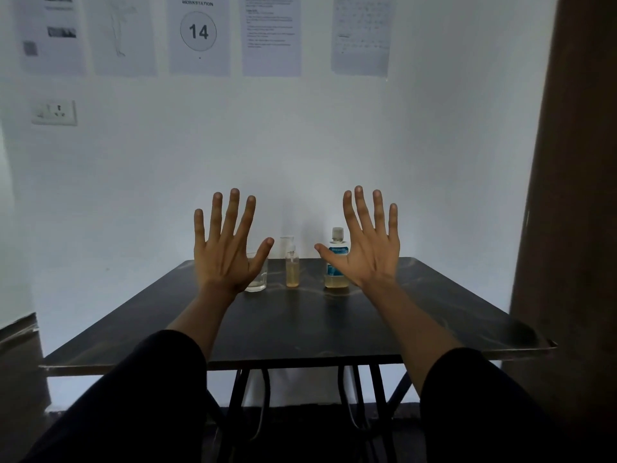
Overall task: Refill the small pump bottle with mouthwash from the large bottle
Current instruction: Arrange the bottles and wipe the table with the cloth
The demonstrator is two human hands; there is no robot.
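Dark table (417, 315): glass (258, 279), pump bottle (292, 269), large bottle (335, 262); both hands raised, fingers spread, holding nothing.

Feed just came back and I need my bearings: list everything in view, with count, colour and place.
small pump bottle: 1, clear with amber liquid, far table centre
large bottle: 1, clear, blue label, grey cap, right of the pump bottle
glass: 1, clear, left of the pump bottle
table: 1, black, against the wall
papers: 5, white, on the wall
socket: 1, white, wall left
left hand: 1, raised, fingers spread
right hand: 1, raised, fingers spread
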